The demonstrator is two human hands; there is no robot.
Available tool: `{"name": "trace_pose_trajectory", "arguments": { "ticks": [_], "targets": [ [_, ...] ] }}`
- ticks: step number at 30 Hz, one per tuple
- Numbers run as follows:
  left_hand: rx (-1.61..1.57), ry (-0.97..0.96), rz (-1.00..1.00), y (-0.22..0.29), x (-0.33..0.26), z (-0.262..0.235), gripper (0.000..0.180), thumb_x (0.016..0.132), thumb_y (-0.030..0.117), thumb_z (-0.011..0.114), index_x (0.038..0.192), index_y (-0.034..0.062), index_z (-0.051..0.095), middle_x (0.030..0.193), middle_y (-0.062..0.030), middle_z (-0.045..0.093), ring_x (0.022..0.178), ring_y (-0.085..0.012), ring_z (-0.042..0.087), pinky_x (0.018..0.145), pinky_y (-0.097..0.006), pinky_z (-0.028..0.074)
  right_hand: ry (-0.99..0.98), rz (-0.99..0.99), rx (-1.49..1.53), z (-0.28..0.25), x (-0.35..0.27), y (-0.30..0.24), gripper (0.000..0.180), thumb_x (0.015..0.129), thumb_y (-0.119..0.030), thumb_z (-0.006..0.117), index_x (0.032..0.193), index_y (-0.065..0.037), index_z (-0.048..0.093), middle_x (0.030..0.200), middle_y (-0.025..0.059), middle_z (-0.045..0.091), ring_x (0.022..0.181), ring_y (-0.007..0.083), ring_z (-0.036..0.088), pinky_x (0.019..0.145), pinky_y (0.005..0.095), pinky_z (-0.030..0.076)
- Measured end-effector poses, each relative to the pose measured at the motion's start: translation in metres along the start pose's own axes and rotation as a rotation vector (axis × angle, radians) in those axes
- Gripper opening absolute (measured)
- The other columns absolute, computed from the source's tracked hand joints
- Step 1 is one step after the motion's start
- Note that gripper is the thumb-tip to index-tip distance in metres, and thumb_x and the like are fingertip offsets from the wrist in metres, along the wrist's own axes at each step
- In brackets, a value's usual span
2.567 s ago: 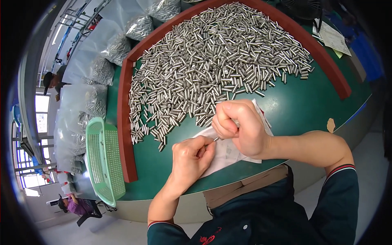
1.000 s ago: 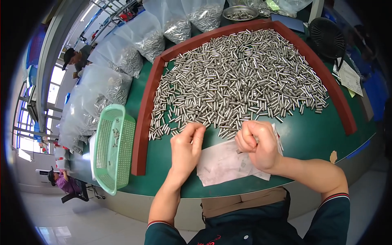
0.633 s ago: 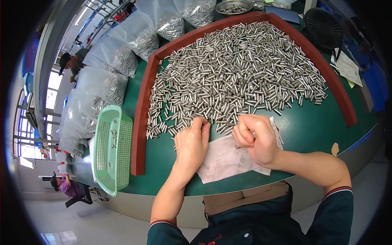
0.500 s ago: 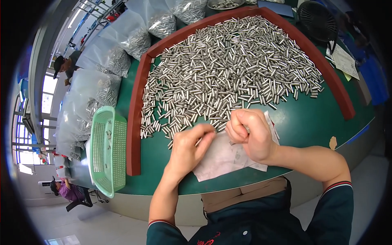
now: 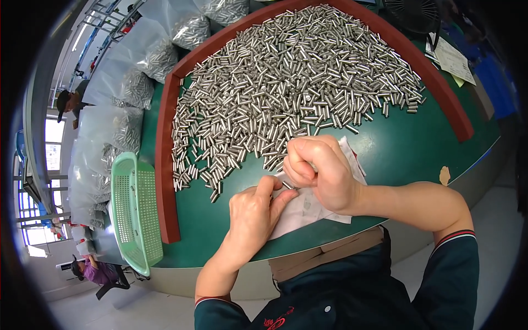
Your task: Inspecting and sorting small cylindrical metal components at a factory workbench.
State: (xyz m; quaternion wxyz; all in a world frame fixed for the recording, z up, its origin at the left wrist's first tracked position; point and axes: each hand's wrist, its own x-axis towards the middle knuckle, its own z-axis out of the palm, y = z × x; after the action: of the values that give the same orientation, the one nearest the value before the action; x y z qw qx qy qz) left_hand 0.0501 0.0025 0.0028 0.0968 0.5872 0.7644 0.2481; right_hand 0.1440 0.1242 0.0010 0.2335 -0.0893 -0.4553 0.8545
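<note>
A large heap of short, shiny metal pins lies spread on the green table. At its near edge, my left hand pinches a metal pin between thumb and forefinger. Just to the right, my right hand is curled into a fist, close to the pin in my left fingers. What the fist holds, if anything, is hidden by its fingers. Beneath both hands lies a pale, smudged cloth or paper sheet, partly covered by them.
A dark red raised border encloses the heap on the left, back and right. Left of it stands a green plastic basket with a few pins. Clear bags of metal parts line the left side. A black fan and papers are back right.
The whole view has shifted a little, moving the heap up and left in the picture. My hands have come closer together, and a pin now shows in my left fingertips.
</note>
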Motion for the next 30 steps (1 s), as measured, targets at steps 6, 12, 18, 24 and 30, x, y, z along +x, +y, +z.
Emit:
{"name": "trace_pose_trajectory", "arguments": {
  "ticks": [6, 12, 18, 24, 30],
  "targets": [
    [-0.054, -0.016, -0.086, 0.001, -0.001, -0.002, 0.020, 0.072, 0.015, 0.066, 0.078, 0.0020, 0.052, 0.047, -0.0075, 0.049, 0.041, -0.0231, 0.050, 0.040, -0.031, 0.038, -0.013, 0.004, 0.031, -0.003, 0.002, -0.002, 0.033, 0.082, -0.019, 0.033, 0.051, -0.009, 0.030, 0.044, -0.0011, 0.028, 0.043, 0.0081, 0.022, 0.043, 0.0244, 0.020],
    [-0.086, -0.062, -0.191, 0.004, 0.000, -0.010, 0.016, 0.072, 0.010, 0.065, 0.080, 0.0027, 0.054, 0.046, -0.0071, 0.047, 0.037, -0.0215, 0.048, 0.038, -0.031, 0.036, 0.037, -0.027, 0.094, -0.007, 0.002, -0.007, 0.034, 0.082, -0.019, 0.033, 0.050, -0.009, 0.028, 0.043, -0.0014, 0.027, 0.042, 0.0083, 0.021, 0.042, 0.0247, 0.019],
    [-0.091, 0.026, -0.088, 0.003, 0.000, 0.001, 0.011, 0.072, 0.007, 0.063, 0.075, 0.0035, 0.052, 0.048, -0.0074, 0.050, 0.039, -0.0220, 0.050, 0.038, -0.031, 0.037, 0.047, -0.037, 0.115, -0.006, 0.003, -0.003, 0.033, 0.081, -0.018, 0.033, 0.049, -0.009, 0.029, 0.043, -0.0011, 0.027, 0.041, 0.0084, 0.021, 0.042, 0.0244, 0.019],
    [-0.103, 0.025, -0.101, 0.003, 0.000, 0.003, 0.010, 0.073, 0.006, 0.062, 0.074, 0.0036, 0.052, 0.049, -0.0076, 0.051, 0.040, -0.0227, 0.050, 0.038, -0.032, 0.037, 0.052, -0.035, 0.131, -0.005, 0.003, -0.001, 0.032, 0.080, -0.016, 0.033, 0.049, -0.009, 0.029, 0.043, -0.0010, 0.028, 0.041, 0.0083, 0.021, 0.041, 0.0241, 0.019],
    [-0.099, 0.027, -0.097, 0.002, 0.000, 0.001, 0.010, 0.073, 0.005, 0.062, 0.074, 0.0037, 0.052, 0.049, -0.0078, 0.050, 0.040, -0.0232, 0.050, 0.039, -0.032, 0.037, 0.014, -0.033, 0.135, -0.006, 0.005, -0.001, 0.031, 0.080, -0.016, 0.032, 0.050, -0.009, 0.029, 0.044, -0.0009, 0.028, 0.041, 0.0080, 0.021, 0.041, 0.0241, 0.019]
  ]
}}
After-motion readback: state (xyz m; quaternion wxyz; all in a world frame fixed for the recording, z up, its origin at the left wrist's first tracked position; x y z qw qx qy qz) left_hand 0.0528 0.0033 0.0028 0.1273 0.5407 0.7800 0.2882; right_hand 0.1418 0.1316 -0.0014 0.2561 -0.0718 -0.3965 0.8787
